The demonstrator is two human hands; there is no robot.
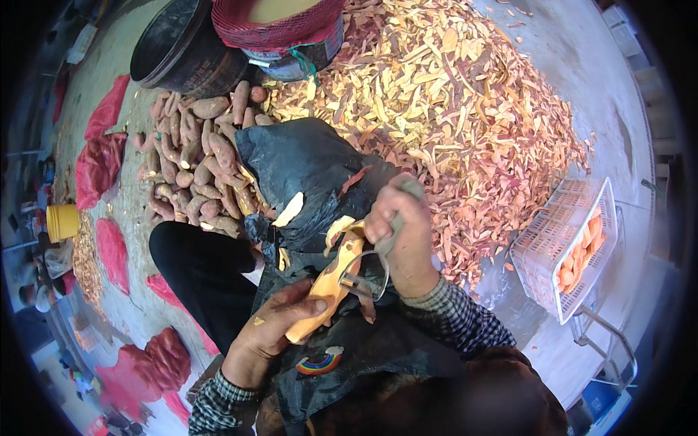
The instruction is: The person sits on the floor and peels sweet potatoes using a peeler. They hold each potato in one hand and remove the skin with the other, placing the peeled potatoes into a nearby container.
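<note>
My left hand (pixel 281 321) grips the lower end of a mostly peeled sweet potato (pixel 322 300), its orange-yellow flesh bare. Around the handle of a Y-shaped peeler (pixel 376 278) the fingers of my right hand (pixel 401 229) are closed. The peeler's metal frame lies against the side of the sweet potato, with a strip of peel hanging below it. A curl of peel (pixel 338 229) stands at the upper end. Beneath my hands spreads a dark apron (pixel 311 163) over my lap, with loose peel scraps on it.
Unpeeled sweet potatoes (pixel 191 158) lie heaped at the left. A large mound of peelings (pixel 463 109) fills the right. Behind stand a black bucket (pixel 180 54) and a net-covered bucket (pixel 278 32). A white plastic crate (pixel 545 261) holds orange pieces. Red mesh sacks (pixel 101 169) lie on the floor.
</note>
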